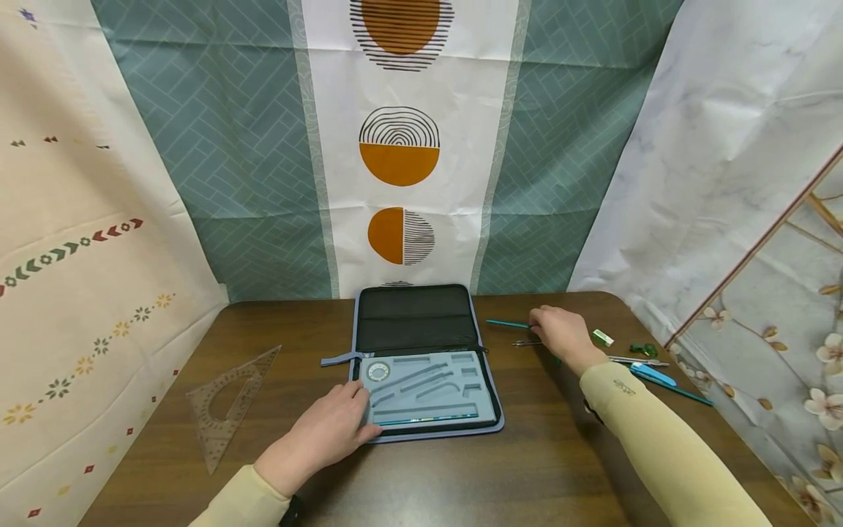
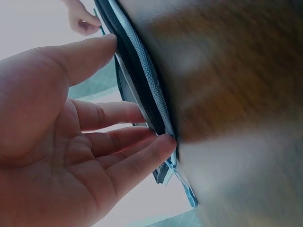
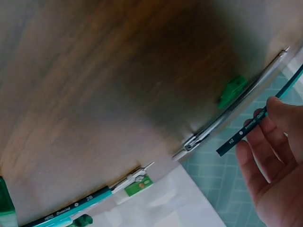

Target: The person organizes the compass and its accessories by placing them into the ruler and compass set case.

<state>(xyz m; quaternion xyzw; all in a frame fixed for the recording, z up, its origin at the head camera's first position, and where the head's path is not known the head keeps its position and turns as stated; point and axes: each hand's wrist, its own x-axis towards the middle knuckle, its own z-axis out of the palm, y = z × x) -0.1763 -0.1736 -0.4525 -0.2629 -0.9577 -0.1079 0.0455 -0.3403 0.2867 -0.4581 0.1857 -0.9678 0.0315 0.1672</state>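
A zip case (image 1: 415, 316) lies unfolded on the table, its grey foam tray (image 1: 486, 399) full of shaped slots. One dark teal pencil (image 1: 428, 419) and a small round white dial (image 1: 378, 371) sit in the tray. At the case's lower left corner rests my left hand (image 1: 323, 432); in the left wrist view its thumb and fingers touch the zipped edge (image 2: 150, 78). My right hand (image 1: 560, 333) pinches a teal pencil marked 2H (image 3: 241, 134), held above the table. Close below it are a metal compass (image 3: 244, 104) and a green sharpener (image 3: 232, 92).
Right of my right hand lie an eraser (image 1: 602, 337), a green object (image 1: 644, 350), a light blue, flat object (image 1: 653, 375) and another pencil (image 1: 694, 397). A transparent triangle ruler (image 1: 246, 406) lies on the left. Hanging cloths (image 1: 263, 146) border the table.
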